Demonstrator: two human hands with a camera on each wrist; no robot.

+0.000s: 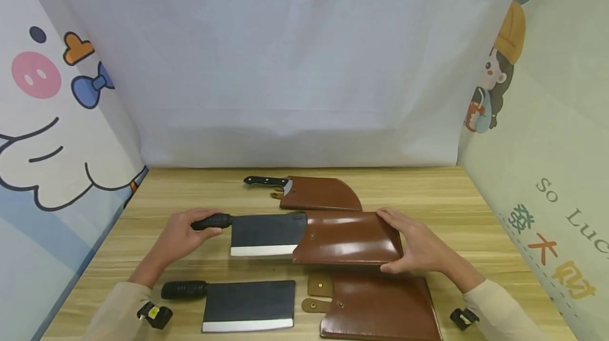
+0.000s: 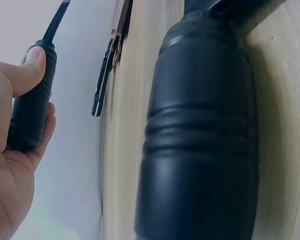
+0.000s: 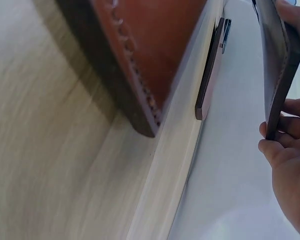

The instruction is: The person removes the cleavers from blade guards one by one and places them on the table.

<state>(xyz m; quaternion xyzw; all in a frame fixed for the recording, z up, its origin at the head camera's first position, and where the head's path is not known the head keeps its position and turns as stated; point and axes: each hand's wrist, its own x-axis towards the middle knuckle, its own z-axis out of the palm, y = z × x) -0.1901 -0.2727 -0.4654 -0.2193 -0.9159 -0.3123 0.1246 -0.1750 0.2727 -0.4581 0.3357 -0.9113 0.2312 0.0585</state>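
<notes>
**Above the wood-grain table (image 1: 499, 256), a held cleaver (image 1: 266, 231) sits partly inside a held sheath (image 1: 349, 238)**

Nearest you, a loose cleaver (image 1: 249, 304) lies flat on the table, its black ribbed handle toward your left and its bright edge facing you. To the right of its blade, and apart from it, lies a brown lower sheath (image 1: 385, 309) with two tan tabs pointing at the blade. Small black devices sit at your cuffs, a left device (image 1: 154, 315) and a right device (image 1: 463, 319).

Just beyond, your left hand (image 1: 181, 235) has its fingers wrapped round the black handle of the held cleaver; the left wrist view shows your thumb lying along that handle. The blade points to your right, its bright edge toward you, and its far portion disappears behind the sheath's curved mouth. Your right hand (image 1: 418, 246) grips the opposite end of the held sheath, thumb at the near corner and fingers at the far edge, spread across its width. The wrist views show both pieces raised off the table.

Farther back, a black-handled far knife (image 1: 266, 181) rests in a rounded brown far sheath (image 1: 323, 193), handle to the left. Behind everything hangs a white backdrop (image 1: 295, 66), between cartoon-printed panels, left panel (image 1: 62, 156) and right panel (image 1: 547, 135).
</notes>
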